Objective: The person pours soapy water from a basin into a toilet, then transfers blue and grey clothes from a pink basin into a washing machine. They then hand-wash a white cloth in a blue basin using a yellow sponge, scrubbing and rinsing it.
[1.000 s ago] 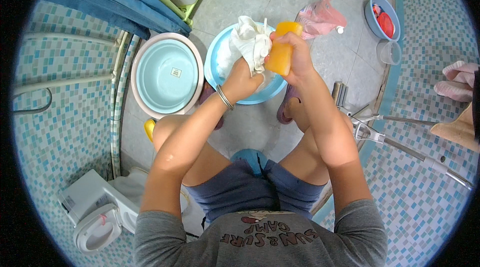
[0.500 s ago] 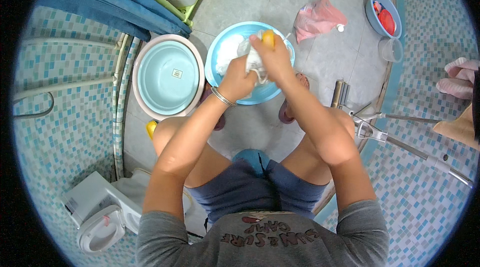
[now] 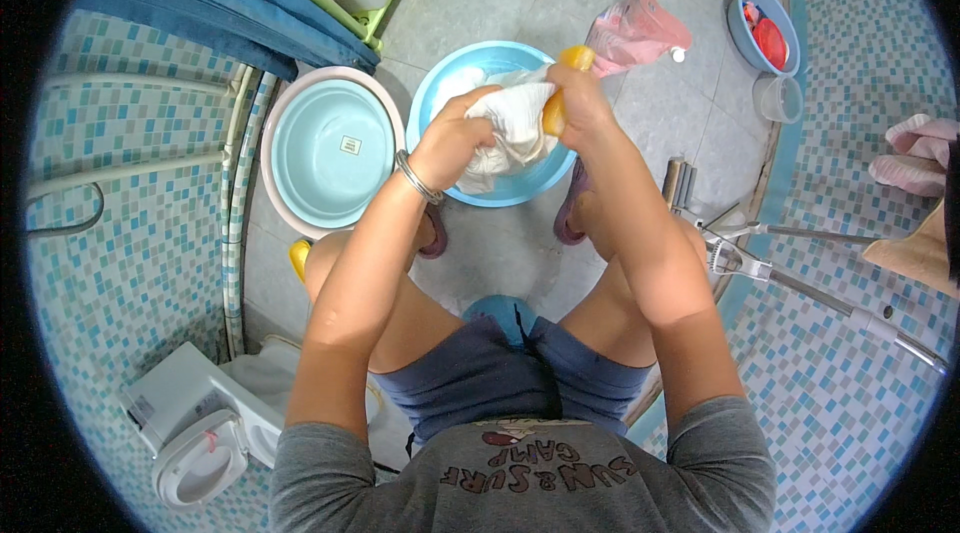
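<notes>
A light-blue basin [image 3: 428, 88] stands on the floor between my feet, with white cloth lying in it. My left hand [image 3: 448, 145] is closed on a wet white cloth [image 3: 515, 123] bunched above the basin; a metal bangle sits on that wrist. My right hand [image 3: 582, 101] grips a glossy yellow soap bar [image 3: 555, 113], whose ends stick out on both sides of the fist. The soap's lower end rests against the right edge of the cloth. My palms and the inner fingertips are hidden.
Left of the blue basin are nested pink and pale-blue basins [image 3: 330, 158]. A pink plastic bag [image 3: 640, 33] is beyond my right hand. A small blue basin [image 3: 765, 28] with red items and a clear tub [image 3: 778, 99] stand by the right wall, near a metal pole [image 3: 820, 298].
My hands have moved apart, the right one rightward with the soap. The white cloth, earlier bunched between them, is now spread wider, and more of the soap shows.
</notes>
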### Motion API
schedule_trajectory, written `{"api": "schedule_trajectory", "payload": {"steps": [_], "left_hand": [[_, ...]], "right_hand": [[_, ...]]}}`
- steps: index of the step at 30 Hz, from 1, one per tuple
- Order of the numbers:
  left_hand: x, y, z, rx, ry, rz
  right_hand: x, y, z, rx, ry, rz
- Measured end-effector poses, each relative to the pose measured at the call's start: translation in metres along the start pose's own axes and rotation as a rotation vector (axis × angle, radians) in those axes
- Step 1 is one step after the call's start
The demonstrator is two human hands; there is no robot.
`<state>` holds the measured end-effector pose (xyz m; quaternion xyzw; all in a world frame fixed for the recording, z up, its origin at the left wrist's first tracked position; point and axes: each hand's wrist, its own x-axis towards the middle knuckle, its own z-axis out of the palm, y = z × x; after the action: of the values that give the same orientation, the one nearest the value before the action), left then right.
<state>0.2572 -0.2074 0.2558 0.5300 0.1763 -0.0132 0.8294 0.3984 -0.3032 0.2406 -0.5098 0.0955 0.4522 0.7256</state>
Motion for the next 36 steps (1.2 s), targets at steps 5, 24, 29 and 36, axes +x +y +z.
{"api": "schedule_trajectory", "payload": {"steps": [5, 24, 29, 36], "left_hand": [[0.004, -0.008, 0.019, -0.355, 0.035, 0.045], [0.001, -0.01, 0.015, -0.904, 0.052, 0.053], [0.0, -0.011, 0.03, -0.754, -0.027, 0.05], [-0.002, -0.016, 0.018, -0.384, 0.24, -0.073]], "right_hand": [[0.004, 0.014, 0.005, -0.203, 0.033, -0.303], [-0.045, 0.048, 0.039, -1.333, 0.236, -1.276], [-0.018, 0.025, 0.032, -1.311, 0.367, -0.691], [0.005, 0.019, -0.002, -0.45, 0.068, -0.011]]}}
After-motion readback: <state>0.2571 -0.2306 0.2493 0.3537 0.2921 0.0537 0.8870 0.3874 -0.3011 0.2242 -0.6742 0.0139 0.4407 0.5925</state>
